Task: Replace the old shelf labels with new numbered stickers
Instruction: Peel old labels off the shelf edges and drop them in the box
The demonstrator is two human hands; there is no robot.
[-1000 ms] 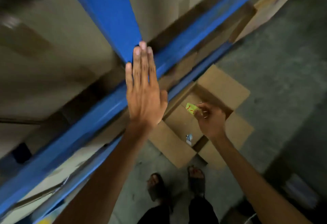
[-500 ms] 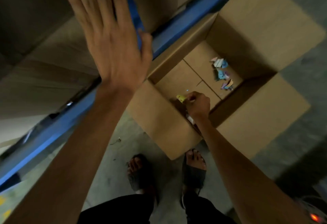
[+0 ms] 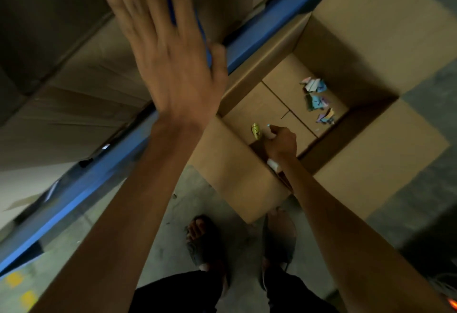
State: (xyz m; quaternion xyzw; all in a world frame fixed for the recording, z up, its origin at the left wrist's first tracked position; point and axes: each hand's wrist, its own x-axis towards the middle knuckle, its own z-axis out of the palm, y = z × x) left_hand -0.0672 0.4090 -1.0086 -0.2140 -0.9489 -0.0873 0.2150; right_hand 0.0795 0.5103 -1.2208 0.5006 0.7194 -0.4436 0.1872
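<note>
My left hand [image 3: 170, 60] is spread flat against the blue shelf upright [image 3: 205, 40], holding nothing. My right hand [image 3: 282, 143] reaches down into an open cardboard box [image 3: 237, 176] on the floor, fingers curled. The end of a white pen-like object [image 3: 273, 164] sticks out below its wrist. A crumpled yellow label [image 3: 256, 130] sits just left of its fingertips; I cannot tell whether they touch it. Several torn pastel label scraps [image 3: 317, 101] lie on the box's bottom.
The blue shelf beam [image 3: 272, 18] runs diagonally past the box, with cartons [image 3: 74, 104] stored behind it. My sandalled feet [image 3: 205, 243] stand on the grey concrete floor just below the box. Yellow marks [image 3: 14, 279] show at bottom left.
The view has dropped toward the box. My right hand went down into the box with the yellow label. My left hand stays flat on the blue upright.
</note>
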